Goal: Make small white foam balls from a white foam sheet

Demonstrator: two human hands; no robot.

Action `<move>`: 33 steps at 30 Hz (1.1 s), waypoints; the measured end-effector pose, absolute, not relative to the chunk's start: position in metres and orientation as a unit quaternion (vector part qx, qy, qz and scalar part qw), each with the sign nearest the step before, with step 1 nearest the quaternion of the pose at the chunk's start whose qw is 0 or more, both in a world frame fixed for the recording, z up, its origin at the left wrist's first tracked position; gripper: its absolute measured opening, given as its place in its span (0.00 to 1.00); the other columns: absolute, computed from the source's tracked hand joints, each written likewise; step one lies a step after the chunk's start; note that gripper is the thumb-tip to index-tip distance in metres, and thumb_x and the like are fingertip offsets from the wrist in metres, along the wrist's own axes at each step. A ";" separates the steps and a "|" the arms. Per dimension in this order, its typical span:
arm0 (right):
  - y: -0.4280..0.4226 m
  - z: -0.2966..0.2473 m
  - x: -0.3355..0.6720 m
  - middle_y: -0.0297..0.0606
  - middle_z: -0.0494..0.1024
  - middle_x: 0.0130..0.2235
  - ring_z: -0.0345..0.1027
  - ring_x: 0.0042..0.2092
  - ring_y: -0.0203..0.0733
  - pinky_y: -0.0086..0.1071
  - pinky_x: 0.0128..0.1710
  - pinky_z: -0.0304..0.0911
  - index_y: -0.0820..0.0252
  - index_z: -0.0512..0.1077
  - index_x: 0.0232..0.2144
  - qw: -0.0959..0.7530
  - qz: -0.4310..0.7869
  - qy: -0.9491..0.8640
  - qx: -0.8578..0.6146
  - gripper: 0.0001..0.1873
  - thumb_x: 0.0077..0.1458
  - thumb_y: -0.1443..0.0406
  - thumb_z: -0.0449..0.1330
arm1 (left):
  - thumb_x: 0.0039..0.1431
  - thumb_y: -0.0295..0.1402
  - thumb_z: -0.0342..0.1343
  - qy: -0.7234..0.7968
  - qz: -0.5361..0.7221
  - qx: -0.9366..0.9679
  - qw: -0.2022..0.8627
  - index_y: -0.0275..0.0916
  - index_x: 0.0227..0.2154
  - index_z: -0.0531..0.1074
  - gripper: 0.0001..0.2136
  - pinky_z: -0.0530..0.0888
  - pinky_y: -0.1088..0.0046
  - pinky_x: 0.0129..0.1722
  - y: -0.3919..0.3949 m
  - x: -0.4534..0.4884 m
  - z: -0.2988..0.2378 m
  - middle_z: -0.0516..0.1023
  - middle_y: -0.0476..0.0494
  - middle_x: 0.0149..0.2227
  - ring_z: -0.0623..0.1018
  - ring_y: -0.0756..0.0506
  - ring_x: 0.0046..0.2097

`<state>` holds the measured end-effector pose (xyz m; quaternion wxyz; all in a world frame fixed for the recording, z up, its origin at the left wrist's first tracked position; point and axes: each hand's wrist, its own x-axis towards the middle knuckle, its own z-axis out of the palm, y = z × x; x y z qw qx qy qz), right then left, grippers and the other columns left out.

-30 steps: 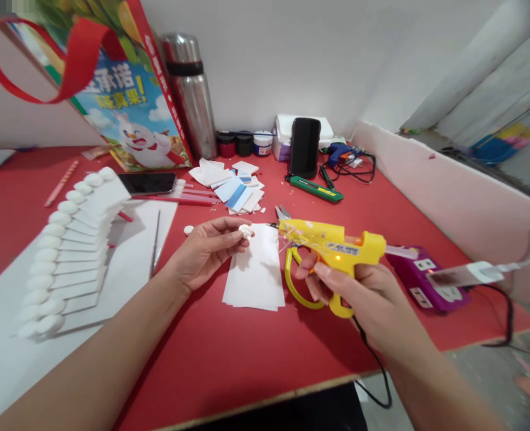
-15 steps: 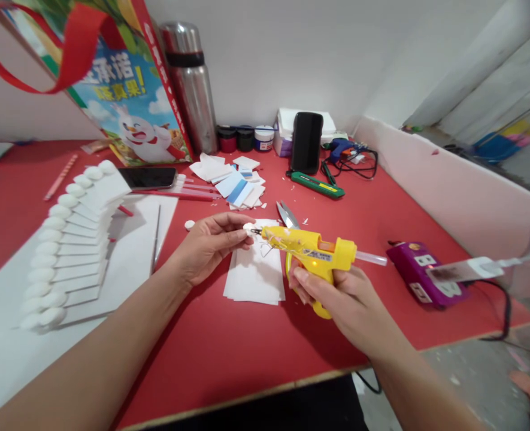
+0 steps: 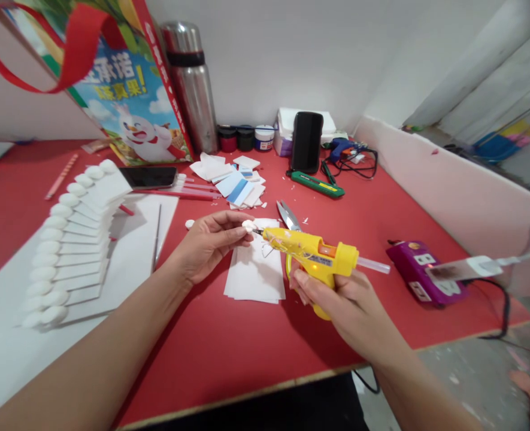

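My left hand point(image 3: 206, 242) pinches a small white bead point(image 3: 248, 225) between thumb and fingertips above the red table point(image 3: 229, 353). My right hand point(image 3: 343, 305) grips a yellow glue gun point(image 3: 312, 254), a finger on the trigger and the nozzle tip touching the bead. A clear glue stick juts from the back of the gun. Under the gun lies a stack of white paper strips point(image 3: 256, 275) and yellow-handled scissors point(image 3: 287, 216), partly hidden by the gun.
A fan of white strips tipped with white beads point(image 3: 73, 239) lies on a white sheet at left. Further back: a phone point(image 3: 148, 177), paper scraps point(image 3: 231, 179), a steel flask point(image 3: 190, 84), paint jars point(image 3: 244, 137), a green knife point(image 3: 316, 184). A purple power strip point(image 3: 421, 275) sits at right.
The glue gun moved left and down until its nozzle met the bead in my left hand. My left hand stayed almost still.
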<state>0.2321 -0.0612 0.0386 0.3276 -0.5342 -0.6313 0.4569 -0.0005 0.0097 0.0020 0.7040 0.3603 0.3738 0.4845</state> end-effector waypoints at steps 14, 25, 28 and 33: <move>-0.062 0.041 0.229 0.34 0.71 0.26 0.65 0.28 0.37 0.30 0.29 0.61 0.59 0.69 0.26 0.342 0.453 -0.636 -0.523 0.14 0.62 0.60 0.56 | 0.49 0.27 0.71 0.367 0.474 0.378 0.705 0.35 0.37 0.82 0.11 0.78 0.78 0.38 0.009 -0.001 0.000 0.83 0.43 0.35 0.82 0.50 0.34; -0.063 0.040 0.227 0.33 0.69 0.25 0.63 0.27 0.35 0.29 0.27 0.60 0.59 0.67 0.25 0.336 0.453 -0.626 -0.538 0.16 0.63 0.58 0.56 | 0.49 0.26 0.70 0.357 0.479 0.382 0.704 0.36 0.36 0.82 0.09 0.78 0.79 0.38 0.008 -0.001 0.000 0.83 0.44 0.34 0.82 0.50 0.33; -0.065 0.039 0.228 0.32 0.69 0.25 0.62 0.27 0.35 0.28 0.28 0.60 0.59 0.67 0.25 0.327 0.448 -0.630 -0.544 0.16 0.64 0.57 0.56 | 0.50 0.25 0.70 0.352 0.480 0.381 0.707 0.36 0.36 0.82 0.10 0.78 0.80 0.38 0.008 -0.002 0.000 0.83 0.44 0.34 0.82 0.51 0.34; -0.067 0.042 0.229 0.31 0.68 0.25 0.61 0.27 0.34 0.28 0.27 0.59 0.59 0.67 0.25 0.323 0.439 -0.635 -0.547 0.17 0.64 0.57 0.56 | 0.50 0.25 0.70 0.346 0.480 0.382 0.710 0.36 0.36 0.82 0.09 0.78 0.81 0.37 0.009 -0.002 -0.001 0.83 0.45 0.34 0.82 0.52 0.33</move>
